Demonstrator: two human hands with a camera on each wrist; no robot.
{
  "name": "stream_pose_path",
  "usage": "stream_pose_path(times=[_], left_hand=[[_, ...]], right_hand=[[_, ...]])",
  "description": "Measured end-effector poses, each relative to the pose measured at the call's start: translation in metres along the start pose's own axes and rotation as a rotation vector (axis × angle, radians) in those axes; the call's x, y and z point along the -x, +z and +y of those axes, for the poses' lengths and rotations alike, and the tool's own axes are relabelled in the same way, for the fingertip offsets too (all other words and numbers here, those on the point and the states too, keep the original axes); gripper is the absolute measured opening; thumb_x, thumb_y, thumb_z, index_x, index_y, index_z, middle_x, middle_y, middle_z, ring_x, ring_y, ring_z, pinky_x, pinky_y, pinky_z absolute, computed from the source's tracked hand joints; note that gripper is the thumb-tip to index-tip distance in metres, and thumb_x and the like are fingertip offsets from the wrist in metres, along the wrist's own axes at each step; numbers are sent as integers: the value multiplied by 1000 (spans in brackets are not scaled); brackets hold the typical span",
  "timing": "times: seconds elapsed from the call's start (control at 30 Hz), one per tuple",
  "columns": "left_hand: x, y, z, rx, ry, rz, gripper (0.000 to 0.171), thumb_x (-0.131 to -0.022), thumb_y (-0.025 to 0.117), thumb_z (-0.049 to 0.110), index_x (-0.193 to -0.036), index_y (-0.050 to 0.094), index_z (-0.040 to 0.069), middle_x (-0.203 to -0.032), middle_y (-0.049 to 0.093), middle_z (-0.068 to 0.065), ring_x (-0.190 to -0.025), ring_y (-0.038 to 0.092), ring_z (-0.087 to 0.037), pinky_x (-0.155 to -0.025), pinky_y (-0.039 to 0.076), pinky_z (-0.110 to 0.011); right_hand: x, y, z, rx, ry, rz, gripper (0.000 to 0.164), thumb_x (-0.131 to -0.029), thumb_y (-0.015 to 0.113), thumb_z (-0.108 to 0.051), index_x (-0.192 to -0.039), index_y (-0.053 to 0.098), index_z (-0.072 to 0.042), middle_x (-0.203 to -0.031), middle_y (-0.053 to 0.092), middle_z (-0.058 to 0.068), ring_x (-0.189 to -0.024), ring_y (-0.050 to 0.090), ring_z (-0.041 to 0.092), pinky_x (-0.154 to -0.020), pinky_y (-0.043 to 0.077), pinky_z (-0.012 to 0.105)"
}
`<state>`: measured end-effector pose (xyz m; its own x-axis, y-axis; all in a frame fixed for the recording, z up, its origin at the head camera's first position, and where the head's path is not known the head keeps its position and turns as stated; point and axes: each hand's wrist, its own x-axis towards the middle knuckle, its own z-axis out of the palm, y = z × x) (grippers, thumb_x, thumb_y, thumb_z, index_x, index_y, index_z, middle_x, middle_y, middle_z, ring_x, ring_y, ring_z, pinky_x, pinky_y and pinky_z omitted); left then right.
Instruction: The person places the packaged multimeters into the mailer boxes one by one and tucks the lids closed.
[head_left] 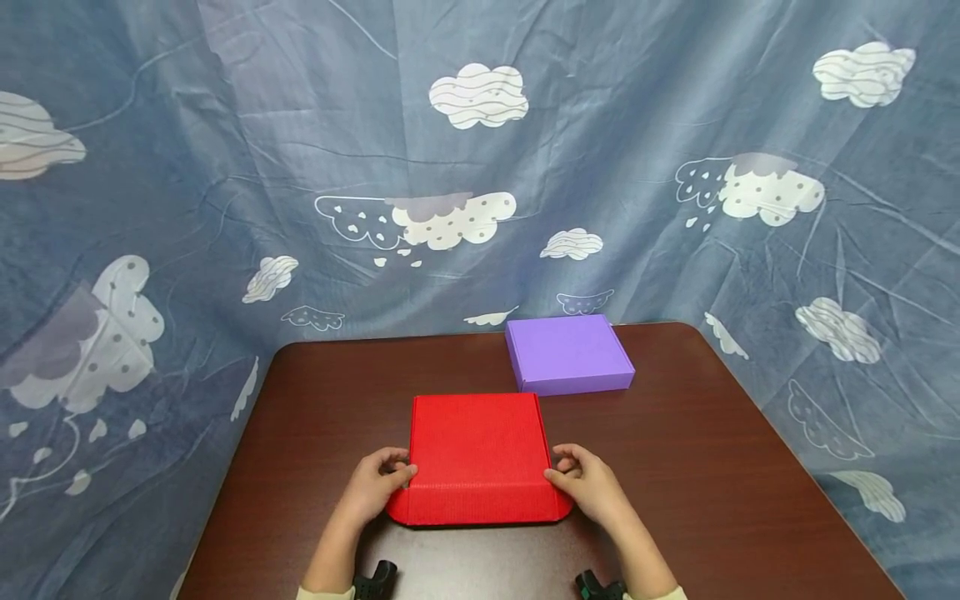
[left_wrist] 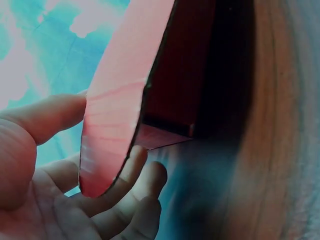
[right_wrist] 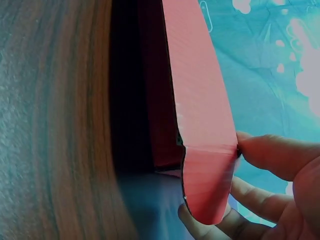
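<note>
A red cardboard box [head_left: 480, 437] stands near the front middle of the table, its lid over the top and its front flap [head_left: 483, 505] hanging down at the near side. Rounded tabs stick out at both ends of that flap. My left hand [head_left: 371, 487] pinches the lid's left front corner, with the thumb on the edge and the fingers curled behind the left tab [left_wrist: 107, 145]. At the opposite corner, my right hand [head_left: 594, 487] grips in the same way around the right tab [right_wrist: 207, 175]. In both wrist views, a dark gap shows between flap and box body.
A purple closed box [head_left: 572, 354] lies at the back of the brown wooden table [head_left: 697, 467], behind and right of the red one. Blue cloud-patterned cloth [head_left: 600, 125] hangs around the table's back and sides.
</note>
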<state>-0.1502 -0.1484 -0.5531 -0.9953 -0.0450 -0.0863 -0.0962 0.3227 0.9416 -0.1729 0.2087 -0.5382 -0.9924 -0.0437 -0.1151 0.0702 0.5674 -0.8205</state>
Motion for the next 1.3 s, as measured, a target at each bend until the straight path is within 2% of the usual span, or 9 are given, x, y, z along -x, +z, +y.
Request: stream_pose_path(times=[0.1,0.23,0.43,0.6,0.77,0.93,1.03,1.2,1.3], left_hand=[[2,0,1,-82,14,35,34,-87,80,9,-115,69,-6,-87,64,-6,-71,61,-16,-65,48,-28],[9,-5,9,-311,56,77,41,-81,86,18,-115,70,-1,-98,66,-6,-81,62,-19,-72,51,-37],[25,-10,31,-563,61,70,37,-75,91,26,-100,72,6,-100,63,-5,-89,62,-23,-78,52,-44],[31,-8,32,-543,47,48,24,-77,89,22,-84,70,10,-85,59,0,-75,54,-17,-67,48,-37],[33,-7,27,-483,-25,1,24,-80,87,21,-90,71,7,-79,60,1,-71,53,-16,-61,46,-34],[34,-7,25,-489,-7,15,27,-79,88,22,-93,72,6,-82,62,0,-73,54,-16,-64,46,-35],[35,-7,27,-539,14,43,22,-78,89,24,-85,72,11,-83,60,1,-73,54,-15,-64,47,-36],[38,-6,30,-648,51,120,30,-73,92,28,-80,66,15,-85,56,1,-70,51,-14,-61,44,-36],[37,-6,33,-671,40,119,33,-72,92,28,-79,63,14,-80,53,2,-67,48,-14,-58,42,-36]], right_hand=[[4,1,-2,50,-33,16,39,-87,82,-13,-122,68,-2,-93,62,2,-81,63,15,-71,50,29],[12,1,-7,202,-124,64,43,-84,85,-16,-122,68,-3,-100,63,5,-87,62,19,-77,51,36],[31,2,-14,406,-180,117,52,-79,89,-28,-120,70,-2,-113,62,11,-97,65,28,-82,53,48],[41,8,-16,453,-184,104,49,-80,87,-29,-115,73,2,-107,60,10,-92,64,27,-79,55,46],[44,14,-15,443,-198,93,50,-83,86,-26,-118,71,6,-107,65,10,-96,66,30,-82,55,47],[43,13,-14,430,-213,75,49,-83,86,-24,-118,71,6,-109,70,14,-101,68,33,-88,53,51],[41,12,-14,412,-193,49,48,-82,86,-25,-117,72,5,-106,72,13,-93,68,28,-85,54,49],[40,12,-16,375,-157,18,46,-83,85,-27,-117,73,2,-80,68,-2,-72,60,12,-73,52,40],[40,11,-17,344,-144,8,45,-85,83,-27,-118,73,2,-65,61,-10,-63,54,7,-66,48,35]])
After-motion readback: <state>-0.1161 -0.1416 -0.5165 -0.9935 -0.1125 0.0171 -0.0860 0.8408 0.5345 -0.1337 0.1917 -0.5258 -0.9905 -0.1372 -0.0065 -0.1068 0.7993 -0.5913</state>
